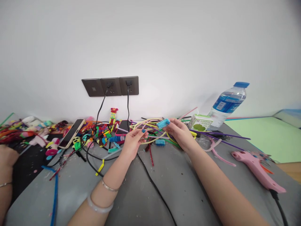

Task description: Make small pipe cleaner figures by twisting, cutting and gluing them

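1. Clearly, the right hand [180,131] is clamped on a blue piece [162,123], thumb and fingers pinching its end; the piece is a short, fuzzy, ribbed bar, held above the surface [162,185] towards its far edge.
2. Beside it, the left hand [132,142] has thumb and forefinger drawn close together (one nail shows blue); I cannot tell whether anything sits between them.
3. Just below the blue piece, a second blue bar [160,142] of similar fuzzy texture lies on the surface.
4. Around and behind both hands, thin fuzzy stems [152,121], pale yellow, purple and pink, lie tangled along the far edge.
5. Near the far right corner, a card box [201,122] reads "100", with more print too small to make out, above pictured green fruit.
6. Behind that box is a clear plastic bottle [228,105] with a blue cap and a blue label; its lettering is too small to read.
7. By the right edge lies a pink glue gun [258,171], smooth and corded.
8. Towards the far left corner are a flat, pale-rimmed phone [71,133] and small fuzzy figures [103,133] in many colours.
9. At far left, another person's hand [8,160] shows.
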A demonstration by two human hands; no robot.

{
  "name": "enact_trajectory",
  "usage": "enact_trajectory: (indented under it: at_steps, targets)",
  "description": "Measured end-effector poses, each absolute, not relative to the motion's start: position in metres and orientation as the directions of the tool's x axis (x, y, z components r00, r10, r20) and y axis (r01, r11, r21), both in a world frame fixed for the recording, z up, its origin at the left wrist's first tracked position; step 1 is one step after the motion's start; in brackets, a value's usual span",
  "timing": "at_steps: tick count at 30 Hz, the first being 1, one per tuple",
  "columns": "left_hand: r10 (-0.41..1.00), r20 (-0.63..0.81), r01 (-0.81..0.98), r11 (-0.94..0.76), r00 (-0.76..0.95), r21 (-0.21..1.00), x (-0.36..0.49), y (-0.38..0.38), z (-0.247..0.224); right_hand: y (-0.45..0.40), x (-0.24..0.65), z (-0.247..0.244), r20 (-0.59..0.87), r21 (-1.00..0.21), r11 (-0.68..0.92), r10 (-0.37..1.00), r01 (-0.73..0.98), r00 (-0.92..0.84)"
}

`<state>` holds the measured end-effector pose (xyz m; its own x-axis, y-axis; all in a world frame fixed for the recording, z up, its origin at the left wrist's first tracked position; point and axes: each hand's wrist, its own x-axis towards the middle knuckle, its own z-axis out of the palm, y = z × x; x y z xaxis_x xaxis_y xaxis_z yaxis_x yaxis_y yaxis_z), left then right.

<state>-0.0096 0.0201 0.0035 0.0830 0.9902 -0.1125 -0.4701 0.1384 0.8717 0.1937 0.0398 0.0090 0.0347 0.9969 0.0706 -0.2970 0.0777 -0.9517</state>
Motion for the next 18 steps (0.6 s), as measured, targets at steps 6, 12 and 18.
enact_trajectory:
  at_steps: [6,12,18]
  targets:
    - [0.988,-0.135,-0.477,0.153,0.071,0.866,-0.008,0.019,0.005,0.048,0.211,0.01,0.035,-0.863,0.186,0.949,-0.469,0.313]
    - [0.991,-0.1,-0.407,0.129,0.094,0.904,-0.007,0.016,0.007,0.054,0.226,0.007,0.025,-0.845,0.252,0.9,-0.471,0.436]
    - [0.988,-0.073,-0.42,0.124,0.134,0.899,-0.007,0.015,0.008,0.054,0.225,0.006,0.049,-0.863,0.226,0.928,-0.453,0.368]
